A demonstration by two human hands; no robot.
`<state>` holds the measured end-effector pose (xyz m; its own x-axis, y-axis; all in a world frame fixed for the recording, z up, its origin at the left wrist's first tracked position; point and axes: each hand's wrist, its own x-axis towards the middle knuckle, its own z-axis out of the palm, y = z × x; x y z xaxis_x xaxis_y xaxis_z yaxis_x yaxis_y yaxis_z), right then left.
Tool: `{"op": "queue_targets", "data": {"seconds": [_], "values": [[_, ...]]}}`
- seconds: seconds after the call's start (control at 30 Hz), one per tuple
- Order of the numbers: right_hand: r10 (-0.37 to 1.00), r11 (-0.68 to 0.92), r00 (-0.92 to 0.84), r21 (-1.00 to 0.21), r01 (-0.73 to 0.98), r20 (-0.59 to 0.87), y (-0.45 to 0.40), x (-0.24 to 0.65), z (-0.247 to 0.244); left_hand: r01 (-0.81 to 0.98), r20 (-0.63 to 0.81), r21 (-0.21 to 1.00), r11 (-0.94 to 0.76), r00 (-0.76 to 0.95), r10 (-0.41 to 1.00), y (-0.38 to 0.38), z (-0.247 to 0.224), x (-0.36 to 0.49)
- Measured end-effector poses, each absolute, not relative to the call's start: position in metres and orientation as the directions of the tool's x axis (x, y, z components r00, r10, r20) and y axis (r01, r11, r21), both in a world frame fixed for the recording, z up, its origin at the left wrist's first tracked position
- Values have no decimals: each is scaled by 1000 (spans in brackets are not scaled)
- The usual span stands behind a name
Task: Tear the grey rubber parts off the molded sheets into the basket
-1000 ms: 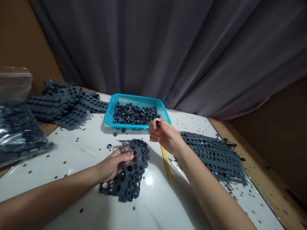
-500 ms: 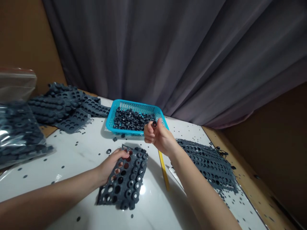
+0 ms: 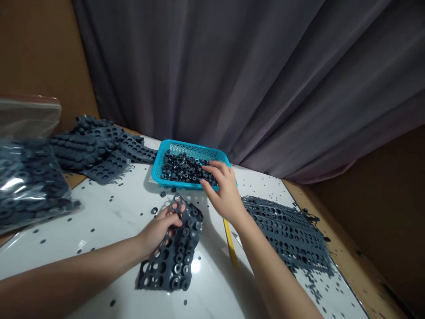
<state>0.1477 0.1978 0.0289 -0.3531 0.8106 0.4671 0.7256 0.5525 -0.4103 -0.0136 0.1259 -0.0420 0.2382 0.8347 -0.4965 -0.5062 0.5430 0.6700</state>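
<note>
My left hand [image 3: 164, 226] grips a dark grey rubber sheet [image 3: 172, 261] by its upper left part, thumb on top. Rows of open holes run along the sheet's left side, and round rubber parts still sit in its right side. Over the near right corner of a blue plastic basket [image 3: 159, 180] is my right hand [image 3: 226, 190], fingers spread and nothing seen in them. Many small black rubber parts [image 3: 186, 168] lie heaped in the basket.
At the left stands a clear zip bag [image 3: 33, 177] full of dark parts. Behind it lie piled rubber sheets [image 3: 96, 146]. A yellow strip [image 3: 229, 243] and a stack of punched sheets [image 3: 288, 230] lie to the right. Small dark discs litter the white table [image 3: 99, 274].
My right hand has opened over the basket, and the small round rubber part it held is no longer in it. The sheet in my left hand has bent and tilted.
</note>
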Motion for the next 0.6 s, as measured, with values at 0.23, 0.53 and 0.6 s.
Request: {"op": "queue_targets", "data": {"seconds": [0.23, 0.53, 0.6], "values": [[882, 421, -447, -678, 602, 150, 127, 156, 7, -222, -126, 957, 185, 255, 959, 112, -49, -18], [971, 225, -148, -933, 280, 190, 113, 148, -45, -400, -278, 834, 381, 291, 915, 121, -35, -12], [977, 196, -120, -964, 177, 177, 113, 146, -50, -377, -406, 797, 471, 242, 881, 127, -37, -11]]}}
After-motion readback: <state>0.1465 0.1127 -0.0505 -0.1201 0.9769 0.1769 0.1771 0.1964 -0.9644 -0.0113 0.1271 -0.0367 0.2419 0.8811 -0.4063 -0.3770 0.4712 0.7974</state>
